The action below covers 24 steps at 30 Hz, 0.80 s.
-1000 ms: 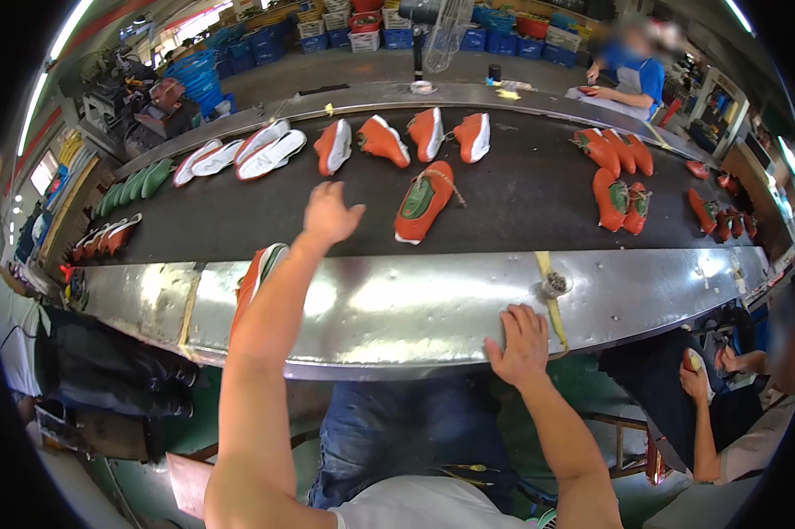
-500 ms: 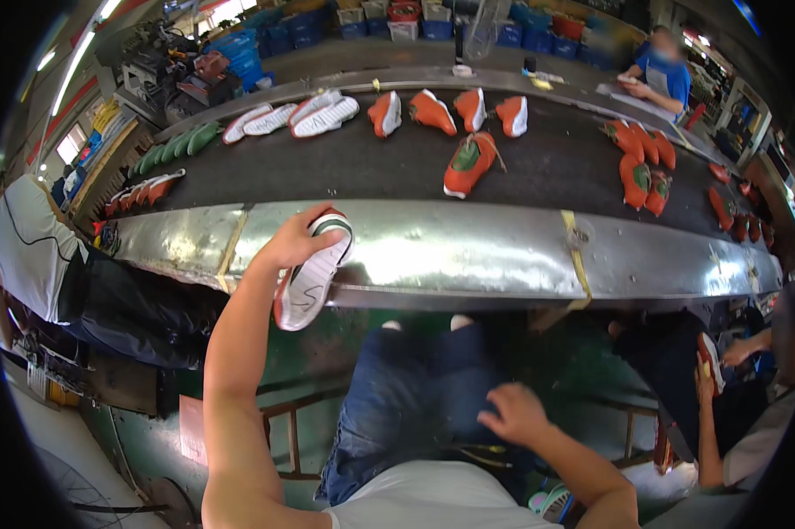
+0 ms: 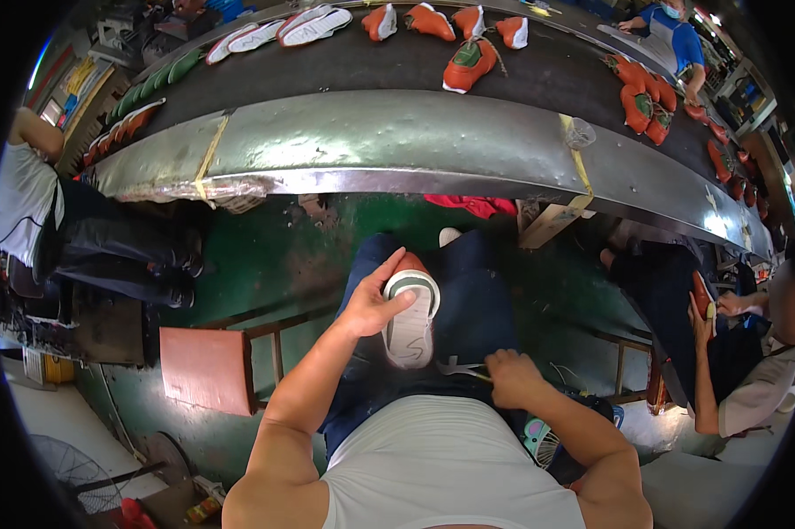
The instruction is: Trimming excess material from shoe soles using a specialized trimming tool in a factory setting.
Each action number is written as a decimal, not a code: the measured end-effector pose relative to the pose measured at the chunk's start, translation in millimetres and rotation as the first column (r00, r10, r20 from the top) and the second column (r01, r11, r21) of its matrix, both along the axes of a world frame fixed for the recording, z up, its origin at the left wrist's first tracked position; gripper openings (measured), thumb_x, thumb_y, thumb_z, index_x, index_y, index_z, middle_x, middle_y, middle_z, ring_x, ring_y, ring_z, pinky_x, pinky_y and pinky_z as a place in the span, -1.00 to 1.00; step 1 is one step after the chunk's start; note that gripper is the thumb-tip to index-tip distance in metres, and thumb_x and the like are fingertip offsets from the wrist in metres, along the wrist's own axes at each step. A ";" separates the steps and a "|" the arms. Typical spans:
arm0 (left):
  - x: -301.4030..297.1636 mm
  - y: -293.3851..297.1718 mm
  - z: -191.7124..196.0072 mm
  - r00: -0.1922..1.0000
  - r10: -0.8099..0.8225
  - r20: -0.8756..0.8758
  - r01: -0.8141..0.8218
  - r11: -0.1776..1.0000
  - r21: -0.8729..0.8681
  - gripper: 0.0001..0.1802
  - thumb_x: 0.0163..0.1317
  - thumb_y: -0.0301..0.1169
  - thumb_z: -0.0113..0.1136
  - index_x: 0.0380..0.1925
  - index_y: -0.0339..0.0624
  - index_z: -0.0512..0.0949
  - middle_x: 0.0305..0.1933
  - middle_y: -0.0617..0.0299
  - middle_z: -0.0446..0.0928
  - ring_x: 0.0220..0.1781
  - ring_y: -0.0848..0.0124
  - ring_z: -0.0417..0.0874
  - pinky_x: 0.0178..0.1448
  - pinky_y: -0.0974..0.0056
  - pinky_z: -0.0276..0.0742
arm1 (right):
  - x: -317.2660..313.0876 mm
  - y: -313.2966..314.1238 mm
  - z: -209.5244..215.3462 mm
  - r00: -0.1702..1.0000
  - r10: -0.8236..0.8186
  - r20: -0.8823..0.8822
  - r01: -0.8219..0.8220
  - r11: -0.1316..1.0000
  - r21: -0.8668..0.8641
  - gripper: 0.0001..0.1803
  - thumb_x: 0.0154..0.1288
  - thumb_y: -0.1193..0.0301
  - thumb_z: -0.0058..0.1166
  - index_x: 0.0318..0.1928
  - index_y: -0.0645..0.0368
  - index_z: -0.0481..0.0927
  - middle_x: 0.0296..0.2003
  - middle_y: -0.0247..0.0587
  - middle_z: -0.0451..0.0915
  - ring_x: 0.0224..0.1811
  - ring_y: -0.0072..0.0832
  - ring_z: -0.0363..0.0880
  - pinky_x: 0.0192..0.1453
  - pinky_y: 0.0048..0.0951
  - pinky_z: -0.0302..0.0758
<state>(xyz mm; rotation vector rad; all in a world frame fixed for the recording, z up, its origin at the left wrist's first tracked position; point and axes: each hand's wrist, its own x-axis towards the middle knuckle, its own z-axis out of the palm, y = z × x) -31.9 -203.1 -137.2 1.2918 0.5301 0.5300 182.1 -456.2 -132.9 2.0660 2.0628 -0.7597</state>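
Observation:
Over my lap, my left hand (image 3: 380, 302) grips an orange shoe (image 3: 409, 333) around its heel end, thumb on the bottom. The shoe's pale sole faces me, with a white rim, a green patch at the heel and a dark pen mark. To the right of it, my right hand (image 3: 512, 377) is closed around the handle of a small metal-ended hand tool (image 3: 461, 368). The tool's thin, forked-looking end points toward the shoe without touching it. My right palm hides most of the handle.
Ahead runs a dark conveyor belt (image 3: 327, 70) with a metal edge (image 3: 327, 132); rows of orange, white and green shoes lie on it. A co-worker (image 3: 754, 370) at right handles a shoe; another person (image 3: 27, 194) stands left. A brown stool (image 3: 205, 366) and a fan (image 3: 71, 472) are left.
My left hand has brought the shoe from the metal edge down and right to my lap. My right hand, empty before, now holds the tool. The view has tilted downward.

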 end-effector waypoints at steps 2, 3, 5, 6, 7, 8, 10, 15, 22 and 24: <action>-5.1 -5.2 -5.4 1.000 0.022 0.013 -0.022 1.000 -0.015 -0.09 0.33 -0.39 0.35 0.57 -0.17 0.04 0.21 0.24 0.52 0.22 0.48 0.48 0.36 0.33 0.35 | 17.3 -7.2 -9.1 0.974 -0.108 -0.197 0.123 0.990 0.068 -0.56 0.03 0.47 0.12 0.01 0.25 0.56 -0.20 0.03 0.63 -0.09 -0.14 0.64 -0.04 -0.18 0.58; -6.8 -6.6 -5.1 0.998 0.027 0.065 -0.026 1.000 -0.015 -0.12 0.35 -0.40 0.31 0.57 -0.14 0.04 0.22 0.24 0.50 0.23 0.46 0.47 0.37 0.31 0.35 | 25.4 -13.7 -12.4 0.975 -0.099 -0.199 0.115 0.991 0.066 -0.56 0.03 0.47 0.12 0.01 0.25 0.56 -0.20 0.03 0.63 -0.09 -0.14 0.64 -0.04 -0.18 0.58; -8.4 -8.0 -4.2 0.993 0.031 0.116 -0.029 0.999 -0.019 -0.16 0.38 -0.41 0.27 0.56 -0.11 0.05 0.23 0.24 0.49 0.24 0.45 0.47 0.38 0.30 0.36 | 31.2 -20.4 6.6 0.674 -0.435 -0.597 0.380 0.897 -0.225 -0.67 0.15 0.43 0.14 -0.05 0.26 0.55 -0.28 -0.03 0.64 -0.21 -0.25 0.66 -0.12 -0.27 0.56; -8.1 -6.7 -2.5 0.998 0.003 0.063 -0.003 1.000 0.007 -0.22 0.40 -0.42 0.24 0.54 -0.10 0.09 0.23 0.24 0.49 0.25 0.44 0.47 0.39 0.28 0.36 | 26.7 -17.6 14.7 0.675 -0.452 -0.583 0.418 0.886 -0.202 -0.71 0.28 0.33 0.19 -0.08 0.24 0.53 -0.40 -0.12 0.62 -0.34 -0.33 0.62 -0.18 -0.31 0.52; -7.1 -6.7 -1.4 0.999 -0.033 0.010 0.032 0.999 0.032 -0.27 0.43 -0.42 0.20 0.52 -0.09 0.13 0.24 0.25 0.49 0.26 0.43 0.47 0.39 0.26 0.36 | 20.8 -12.0 15.1 0.673 -0.456 -0.583 0.422 0.883 -0.203 -0.71 0.28 0.33 0.19 -0.08 0.24 0.53 -0.40 -0.12 0.62 -0.34 -0.33 0.62 -0.18 -0.31 0.52; -6.4 -8.7 -5.2 0.998 -0.016 0.056 0.015 1.000 0.007 -0.36 0.44 -0.43 0.18 0.47 -0.10 0.20 0.21 0.24 0.50 0.25 0.44 0.48 0.38 0.25 0.38 | 14.7 -1.6 13.2 0.591 -0.472 -0.654 0.483 0.856 -0.181 -0.71 0.32 0.30 0.19 -0.09 0.24 0.52 -0.43 -0.14 0.60 -0.36 -0.35 0.61 -0.19 -0.31 0.51; 0.4 -8.7 -10.0 0.992 -0.048 0.116 0.054 0.998 -0.043 -0.36 0.44 -0.43 0.18 0.47 -0.09 0.20 0.20 0.23 0.50 0.25 0.44 0.48 0.37 0.25 0.39 | 4.2 27.8 12.1 0.538 -0.402 -0.741 0.560 0.827 -0.043 -0.69 0.37 0.26 0.19 -0.08 0.24 0.51 -0.43 -0.11 0.59 -0.36 -0.32 0.61 -0.19 -0.29 0.51; 50.5 -8.8 -33.6 0.951 -0.261 0.164 0.279 0.956 -0.094 -0.39 0.51 -0.31 0.09 0.47 -0.17 0.20 0.31 0.13 0.41 0.37 0.35 0.39 0.45 0.23 0.29 | -3.9 99.4 12.0 0.652 -0.174 -0.738 0.621 0.681 0.388 -0.65 0.36 0.30 0.22 -0.01 0.26 0.47 -0.30 0.06 0.63 -0.25 -0.04 0.66 -0.13 -0.15 0.55; 102.6 1.4 -17.8 0.871 0.097 -0.482 0.287 0.694 0.660 -0.55 0.40 -0.25 0.11 0.21 -0.23 0.52 0.39 -0.22 0.32 0.46 -0.08 0.30 0.50 -0.01 0.27 | 37.3 137.5 -23.7 0.783 -0.412 -0.466 0.583 0.747 0.319 -0.56 0.21 0.45 0.28 0.04 0.32 0.43 -0.20 0.20 0.64 -0.08 0.15 0.64 0.02 -0.01 0.55; 122.2 8.2 -8.0 0.702 0.077 -0.708 0.443 0.732 0.519 -0.56 0.31 -0.22 0.21 0.07 -0.30 0.58 0.24 -0.22 0.47 0.30 -0.09 0.50 0.35 0.00 0.46 | 48.8 147.1 -41.7 0.767 -0.428 -0.478 0.594 0.755 0.278 -0.56 0.20 0.45 0.28 0.04 0.32 0.44 -0.19 0.20 0.64 -0.08 0.14 0.65 0.03 -0.01 0.55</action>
